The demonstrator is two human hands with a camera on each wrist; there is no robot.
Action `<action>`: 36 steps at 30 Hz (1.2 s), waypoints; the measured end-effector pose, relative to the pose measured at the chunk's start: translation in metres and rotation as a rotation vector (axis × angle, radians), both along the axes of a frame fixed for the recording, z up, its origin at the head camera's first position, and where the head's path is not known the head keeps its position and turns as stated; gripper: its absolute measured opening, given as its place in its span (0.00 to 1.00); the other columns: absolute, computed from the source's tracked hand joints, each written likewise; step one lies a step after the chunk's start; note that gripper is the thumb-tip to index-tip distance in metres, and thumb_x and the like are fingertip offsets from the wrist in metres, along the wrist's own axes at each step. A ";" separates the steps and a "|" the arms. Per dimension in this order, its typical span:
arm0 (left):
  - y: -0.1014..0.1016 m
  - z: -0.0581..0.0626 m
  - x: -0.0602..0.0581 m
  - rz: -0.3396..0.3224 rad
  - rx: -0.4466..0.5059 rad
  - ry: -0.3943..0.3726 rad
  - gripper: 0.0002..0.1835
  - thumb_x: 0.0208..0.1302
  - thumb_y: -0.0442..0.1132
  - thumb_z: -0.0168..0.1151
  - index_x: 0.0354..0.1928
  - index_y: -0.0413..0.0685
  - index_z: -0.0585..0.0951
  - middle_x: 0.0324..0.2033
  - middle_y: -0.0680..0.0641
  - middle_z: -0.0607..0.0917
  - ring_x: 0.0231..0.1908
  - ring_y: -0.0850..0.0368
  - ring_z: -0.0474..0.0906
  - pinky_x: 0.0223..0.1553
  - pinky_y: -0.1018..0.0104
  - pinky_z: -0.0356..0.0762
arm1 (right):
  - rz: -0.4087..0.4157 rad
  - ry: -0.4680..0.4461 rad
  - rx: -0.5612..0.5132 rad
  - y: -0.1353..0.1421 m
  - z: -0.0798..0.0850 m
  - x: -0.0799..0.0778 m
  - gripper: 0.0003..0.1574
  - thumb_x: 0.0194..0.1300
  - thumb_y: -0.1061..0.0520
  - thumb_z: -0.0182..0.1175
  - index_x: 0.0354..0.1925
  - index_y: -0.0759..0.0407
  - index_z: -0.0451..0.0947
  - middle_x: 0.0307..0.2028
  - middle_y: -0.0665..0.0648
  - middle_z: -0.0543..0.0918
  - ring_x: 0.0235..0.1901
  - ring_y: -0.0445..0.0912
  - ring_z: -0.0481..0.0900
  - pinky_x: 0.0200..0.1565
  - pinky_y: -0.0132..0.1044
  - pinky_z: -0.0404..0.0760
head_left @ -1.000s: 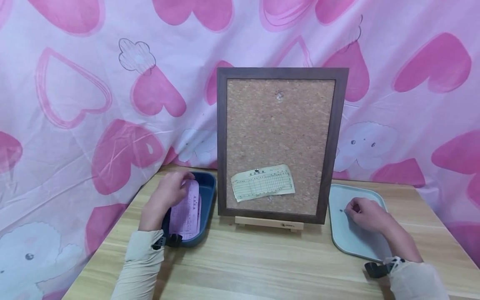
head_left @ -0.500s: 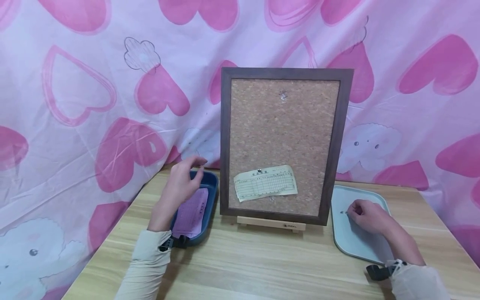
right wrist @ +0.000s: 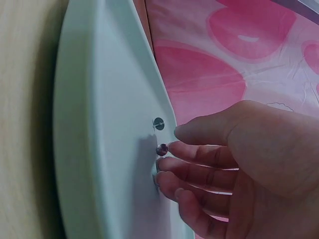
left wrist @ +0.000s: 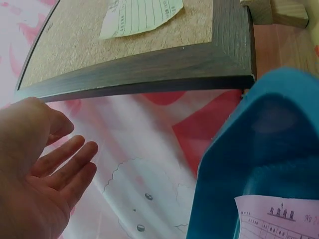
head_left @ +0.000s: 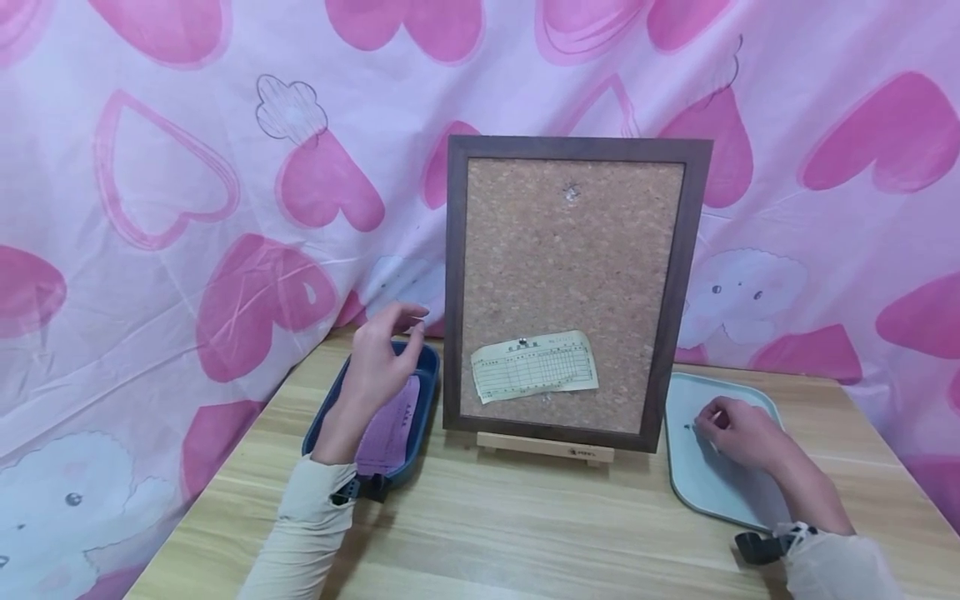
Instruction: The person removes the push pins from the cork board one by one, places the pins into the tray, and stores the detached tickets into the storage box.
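Observation:
My left hand (head_left: 378, 358) hovers over the blue tray (head_left: 427, 385), thumb and fingers loosely bent with nothing between them. Beneath it lie pink printed slips (head_left: 388, 429), partly hidden by the wrist. In the left wrist view that hand (left wrist: 45, 174) appears beside the frame's edge. My right hand (head_left: 742, 435) is low over the pale grey-green tray (head_left: 693, 479). Seen from the right wrist, its thumb and fingers are apart around a thumbtack (right wrist: 162, 149), the index fingertip right at it. Another tack (right wrist: 158, 123) stands just beyond; a further one is partly hidden behind the fingers.
Between the trays, a dark-framed cork board (head_left: 573, 267) leans on a small wooden stand (head_left: 546, 447). A pale green slip (head_left: 534, 371) is fixed low on the cork by a tack (head_left: 522, 342). A heart-patterned pink cloth (head_left: 300, 275) hangs behind the wooden table (head_left: 510, 525).
My left hand has risen off the pink slips and shifted right and away, its fingers spreading. My right hand stays over the tacks, almost in place. The head view has turned slightly left.

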State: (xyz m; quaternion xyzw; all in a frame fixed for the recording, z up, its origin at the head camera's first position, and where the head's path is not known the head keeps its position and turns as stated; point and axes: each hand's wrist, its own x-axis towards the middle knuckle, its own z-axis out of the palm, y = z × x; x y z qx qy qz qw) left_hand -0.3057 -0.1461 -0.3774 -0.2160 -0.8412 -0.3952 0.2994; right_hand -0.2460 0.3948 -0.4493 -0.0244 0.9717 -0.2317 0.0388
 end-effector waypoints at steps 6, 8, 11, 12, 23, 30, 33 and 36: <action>0.005 -0.001 0.000 -0.037 0.010 0.010 0.13 0.75 0.33 0.66 0.58 0.44 0.84 0.53 0.43 0.90 0.49 0.49 0.91 0.55 0.49 0.89 | -0.011 0.091 0.024 -0.002 0.000 0.000 0.14 0.76 0.54 0.63 0.49 0.65 0.84 0.37 0.58 0.88 0.34 0.47 0.80 0.33 0.40 0.76; 0.008 -0.002 0.000 -0.057 0.024 0.004 0.16 0.75 0.32 0.65 0.61 0.43 0.82 0.55 0.43 0.89 0.49 0.49 0.91 0.55 0.49 0.89 | -0.020 0.134 0.033 -0.002 0.000 -0.001 0.13 0.77 0.54 0.62 0.48 0.64 0.84 0.37 0.58 0.88 0.34 0.47 0.80 0.33 0.39 0.76; 0.011 -0.002 0.001 -0.079 0.044 -0.015 0.20 0.75 0.32 0.65 0.66 0.45 0.79 0.58 0.43 0.88 0.50 0.49 0.91 0.55 0.49 0.90 | -0.039 0.190 0.026 -0.004 0.003 -0.001 0.13 0.78 0.52 0.61 0.47 0.62 0.83 0.38 0.59 0.88 0.34 0.47 0.80 0.31 0.38 0.75; 0.013 -0.001 0.001 -0.083 0.051 -0.023 0.22 0.76 0.33 0.65 0.68 0.45 0.77 0.59 0.43 0.88 0.50 0.49 0.91 0.55 0.49 0.90 | -0.041 0.209 0.018 -0.005 0.005 -0.001 0.13 0.78 0.52 0.60 0.46 0.62 0.83 0.38 0.59 0.88 0.34 0.47 0.80 0.31 0.37 0.75; 0.023 0.000 0.006 -0.128 0.088 0.013 0.28 0.76 0.36 0.67 0.75 0.55 0.75 0.64 0.44 0.84 0.51 0.51 0.91 0.54 0.56 0.90 | -0.141 0.514 -0.068 -0.039 0.029 0.007 0.13 0.79 0.48 0.60 0.44 0.56 0.82 0.30 0.54 0.87 0.27 0.35 0.74 0.27 0.33 0.71; 0.030 -0.004 0.006 -0.160 0.113 0.012 0.24 0.76 0.39 0.67 0.72 0.55 0.78 0.61 0.44 0.84 0.54 0.52 0.90 0.55 0.53 0.90 | -0.179 0.716 -0.182 -0.058 0.035 0.010 0.10 0.76 0.53 0.65 0.47 0.59 0.83 0.33 0.58 0.88 0.32 0.19 0.71 0.32 0.16 0.73; 0.032 -0.005 0.007 -0.156 0.115 0.012 0.19 0.76 0.40 0.68 0.66 0.51 0.81 0.63 0.44 0.84 0.54 0.51 0.88 0.55 0.50 0.90 | -0.161 0.793 -0.227 -0.067 0.039 0.012 0.10 0.75 0.56 0.65 0.49 0.61 0.84 0.34 0.59 0.89 0.32 0.17 0.71 0.33 0.14 0.73; 0.033 -0.005 0.007 -0.146 0.102 0.009 0.12 0.75 0.41 0.69 0.56 0.49 0.84 0.68 0.43 0.82 0.54 0.49 0.89 0.55 0.47 0.89 | -0.134 0.860 -0.258 -0.077 0.043 0.013 0.10 0.74 0.58 0.65 0.49 0.63 0.83 0.35 0.59 0.89 0.33 0.17 0.73 0.34 0.12 0.73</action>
